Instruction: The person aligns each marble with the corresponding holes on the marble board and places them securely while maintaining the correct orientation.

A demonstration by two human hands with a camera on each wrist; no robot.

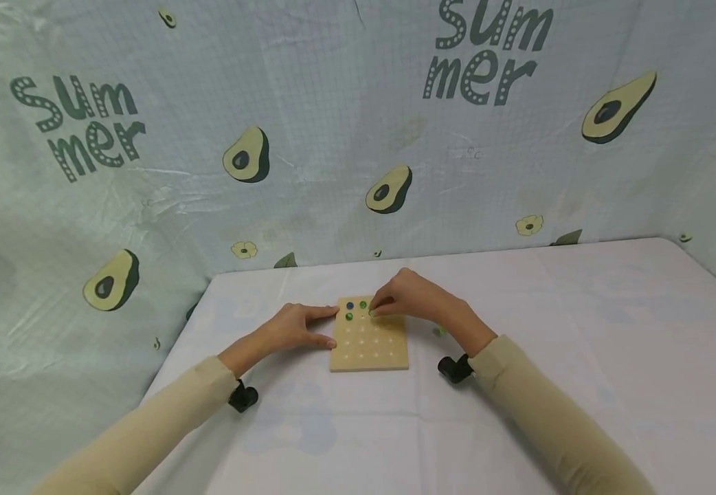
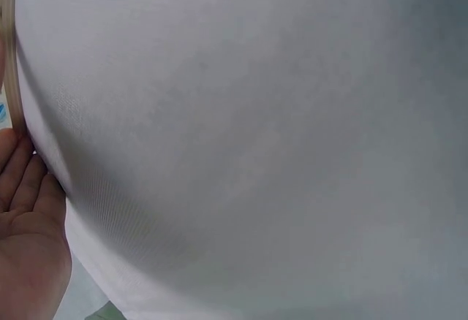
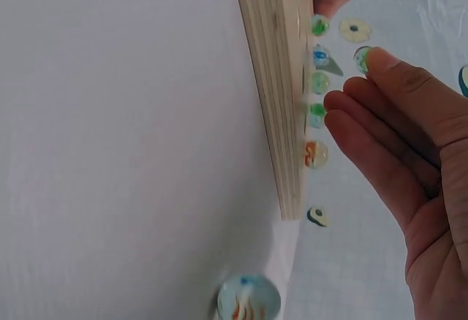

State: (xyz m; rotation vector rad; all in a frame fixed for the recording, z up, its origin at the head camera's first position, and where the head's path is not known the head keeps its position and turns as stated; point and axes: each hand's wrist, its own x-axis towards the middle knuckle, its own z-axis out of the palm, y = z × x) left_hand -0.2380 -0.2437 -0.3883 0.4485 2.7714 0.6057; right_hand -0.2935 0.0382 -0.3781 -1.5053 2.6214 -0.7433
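Note:
A square wooden board (image 1: 370, 344) with rows of small round dimples lies flat on the table. My left hand (image 1: 290, 327) steadies its left side, thumb and forefinger spread apart along the edge; in the left wrist view the straight fingers (image 2: 28, 181) meet the board's side. Over the board's back part, my right hand (image 1: 412, 297) pinches a clear glass marble with green in it (image 3: 362, 58) between thumb and fingertips. A blue marble (image 1: 350, 306) and green marbles (image 1: 349, 316) sit in dimples at the back left. An orange-streaked marble (image 3: 316, 154) also rests on the board.
A loose marble (image 3: 248, 298) lies on the white-covered table (image 1: 519, 412) just right of the board, under my right wrist. Behind the table hangs a pale curtain (image 1: 321, 82) printed with avocados. Each wrist carries a small black camera (image 1: 454, 369).

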